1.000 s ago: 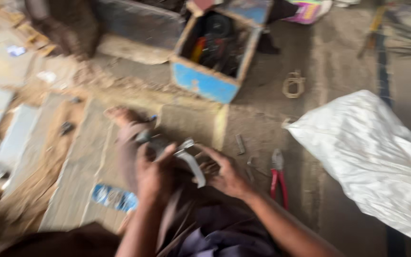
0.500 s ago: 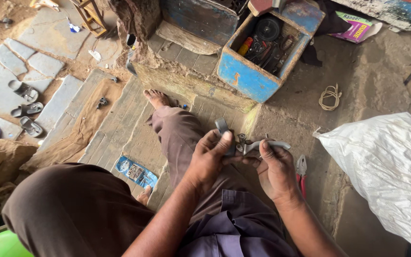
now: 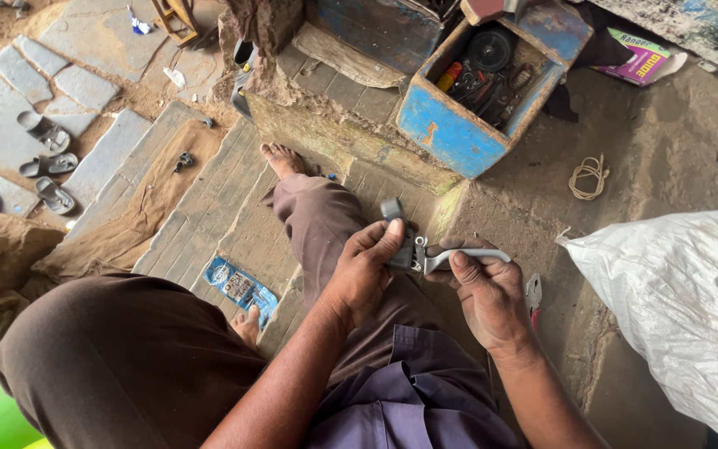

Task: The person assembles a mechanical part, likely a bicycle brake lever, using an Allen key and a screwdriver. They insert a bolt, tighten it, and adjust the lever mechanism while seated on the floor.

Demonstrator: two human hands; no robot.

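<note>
Item: metal lever assembly point(image 3: 438, 252), grey, with a dark block at one end and a pale curved lever at the other. It was held over the person's lap, above the brown trouser leg point(image 3: 326, 224).

Left hand point(image 3: 363, 274): grip closed on the dark block end, thumb on top. Right hand point(image 3: 484, 291): grip closed around the lever, fingers curled over it.

Open room: bare brick floor point(image 3: 209, 208) lay to the left of the leg; a blue packet point(image 3: 241, 287) lay there near the bare foot.

Edges: blue wooden toolbox point(image 3: 479, 100) stood ahead, well apart; white sack point(image 3: 683, 316) lay close on the right, cut off by the frame.

Obscured: pliers point(image 3: 533, 295) mostly hidden behind the right hand. The assembly's joint was too small to make out.
</note>
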